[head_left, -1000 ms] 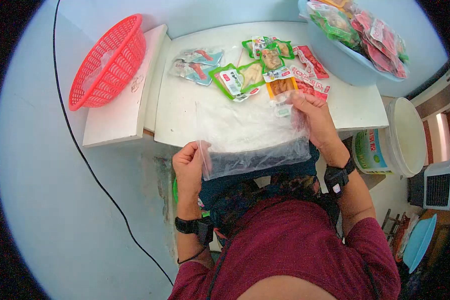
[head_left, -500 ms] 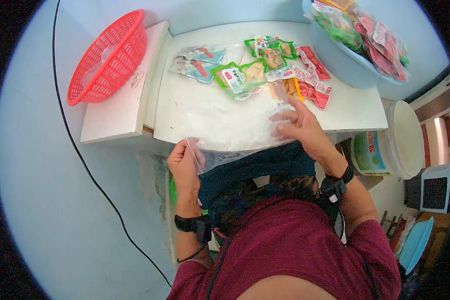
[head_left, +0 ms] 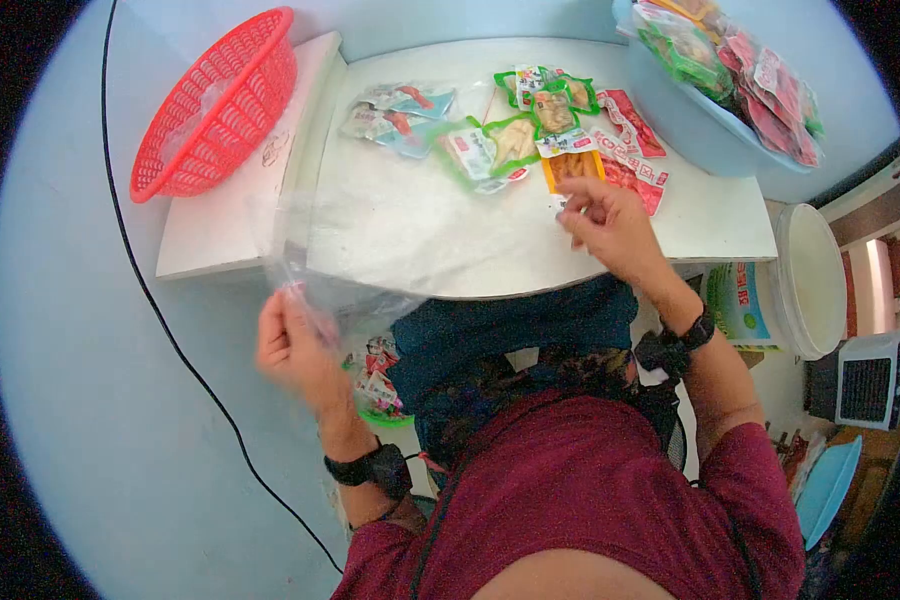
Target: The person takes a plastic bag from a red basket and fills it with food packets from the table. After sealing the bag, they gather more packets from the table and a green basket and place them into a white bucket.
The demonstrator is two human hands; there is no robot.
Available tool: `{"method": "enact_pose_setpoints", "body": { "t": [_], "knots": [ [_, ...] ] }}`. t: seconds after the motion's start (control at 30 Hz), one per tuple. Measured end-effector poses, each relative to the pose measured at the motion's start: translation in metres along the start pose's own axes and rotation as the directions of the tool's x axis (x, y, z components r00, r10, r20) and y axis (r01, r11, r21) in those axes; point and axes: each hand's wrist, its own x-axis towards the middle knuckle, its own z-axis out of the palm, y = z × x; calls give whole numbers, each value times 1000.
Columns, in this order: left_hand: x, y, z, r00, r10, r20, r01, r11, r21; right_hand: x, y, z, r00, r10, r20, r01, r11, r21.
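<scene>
A clear plastic bag (head_left: pixel 355 290) is pinched at its left end by my left hand (head_left: pixel 298 340), off the front left of the white table (head_left: pixel 390 230). My right hand (head_left: pixel 605 225) hovers near the front right with fingers curled; whether it holds anything is unclear. Just beyond it lies a yellow-edged packet (head_left: pixel 573 168). Red packets (head_left: pixel 632 150) are to its right. Green-edged packets (head_left: pixel 513 143) lie at the middle, and blue-and-white packets (head_left: pixel 400 115) at the back left.
On the left ledge a red basket (head_left: pixel 220 115) leans tilted, with clear plastic inside. A blue basin (head_left: pixel 670 120) heaped with packets stands back right. A white bucket (head_left: pixel 808 285) is right of the table. More packets (head_left: pixel 378 385) show below the table. A black cable (head_left: pixel 170 335) hangs left.
My left hand has moved left and slightly down, drawing the clear bag with it. My right hand has shifted slightly, its fingers more curled, and the yellow-edged packet is now more visible.
</scene>
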Motion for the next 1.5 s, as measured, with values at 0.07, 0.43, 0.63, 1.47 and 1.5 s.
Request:
{"method": "enact_pose_setpoints", "body": {
  "t": [0.07, 0.43, 0.63, 1.47, 1.5],
  "knots": [
    [1, 21, 2, 970, 201, -134, -177, 970, 169, 18, 7, -11, 991, -124, -40, 116, 979, -168],
    [14, -13, 51, 514, 733, 445, -770, 165, 617, 101, 2, -24, 901, -406, 154, 387, 592, -707],
    [0, -55, 80, 598, 508, 620, -798, 307, 518, 115, 19, -29, 908, -300, 293, 411, 499, -763],
    [3, -89, 88, 772, 396, 497, -614, 664, 426, 162, 24, -52, 935, -244, 256, 344, 457, -820],
    [2, -89, 89, 776, 401, 487, -610, 674, 417, 173, 40, -53, 924, -237, 300, 376, 421, -826]
  ]
}}
